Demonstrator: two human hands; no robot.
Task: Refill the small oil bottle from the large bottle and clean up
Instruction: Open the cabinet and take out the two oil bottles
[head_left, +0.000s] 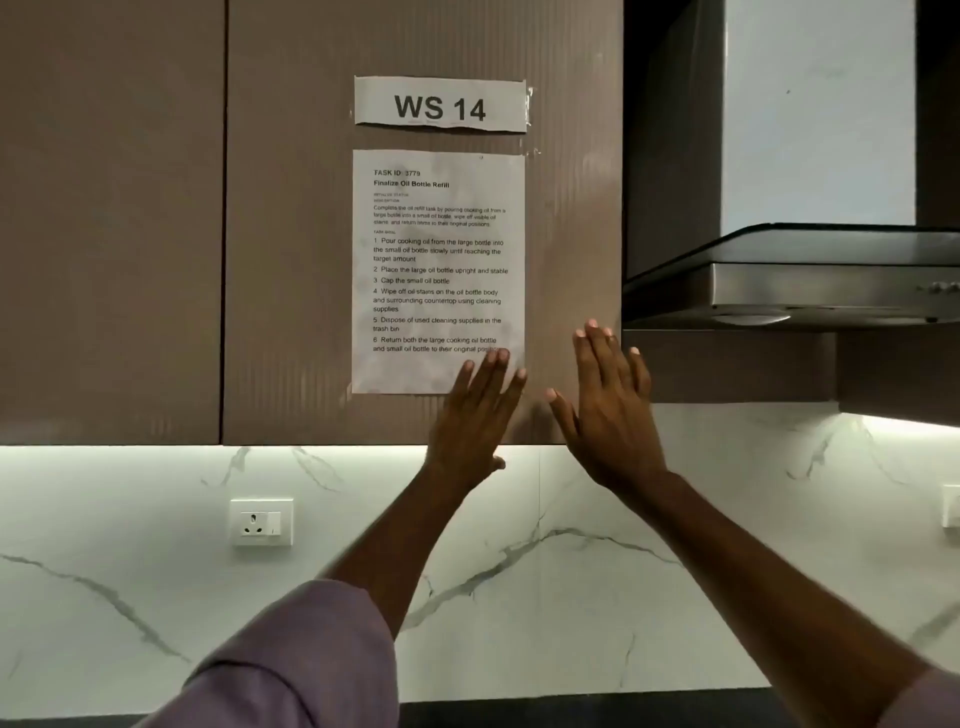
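Neither oil bottle is in view. Both my arms reach up toward a brown wall cabinet (311, 312). My left hand (475, 415) is raised with straight fingers, its fingertips over the lower right corner of a printed task sheet (438, 270) taped to the cabinet door. Just to the right, my right hand (608, 405) is also raised, fingers straight and spread, in front of the bare cabinet door. Neither hand holds anything. Whether the hands touch the door I cannot tell.
A paper label reading WS 14 (440, 106) is taped above the sheet. A steel range hood (789, 280) juts out at the right. Below the cabinet runs a lit white marble backsplash (519, 571) with a wall socket (262, 522) at the left.
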